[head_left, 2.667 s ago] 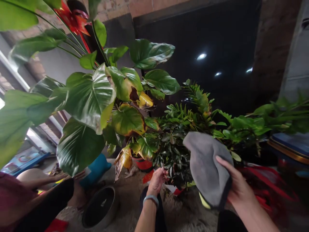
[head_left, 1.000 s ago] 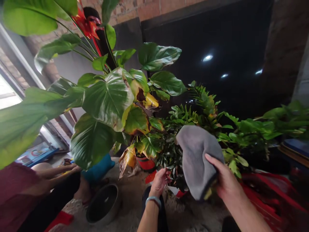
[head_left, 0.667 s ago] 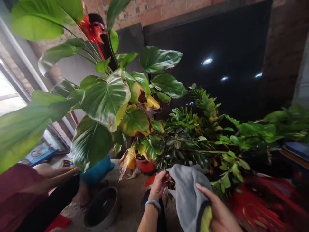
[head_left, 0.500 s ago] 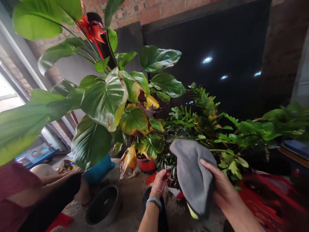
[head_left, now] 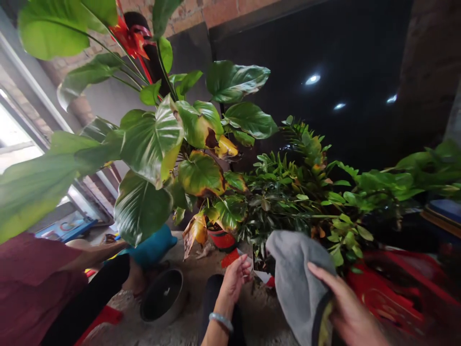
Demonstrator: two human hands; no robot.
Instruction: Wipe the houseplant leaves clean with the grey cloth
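While R hand (head_left: 345, 312) is closed on a grey cloth (head_left: 298, 283), draped over the fingers w/ thumb on top, the cloth sits low centre-right, up against the lower fronds of the small-leaf plant (head_left: 288, 192); actual contact hard to confirm. L hand (head_left: 234, 281), wristband (head_left: 220, 321) on, is half curled at the base of that plant's stems; can't tell if it pinches a stem or is just near.

Risks, as judged:
- Stems look thin and crowded, so a hard drag w/ the cloth could snap one or strip leaflets.
- Cloth edge could snag fronds and tip the plant, esp. if L hand isn't bracing it.
- Its pot is hidden by cloth + leaves, so stability unclear.
- Big-leaf plant (head_left: 154, 139) in red pot (head_left: 223, 239) stands just beside on the L, and a tug or elbow could knock its yellowed leaves off.

Bowl (head_left: 163, 300) lies near L forearm. Another person (head_left: 36, 283) sits far L, well apart.
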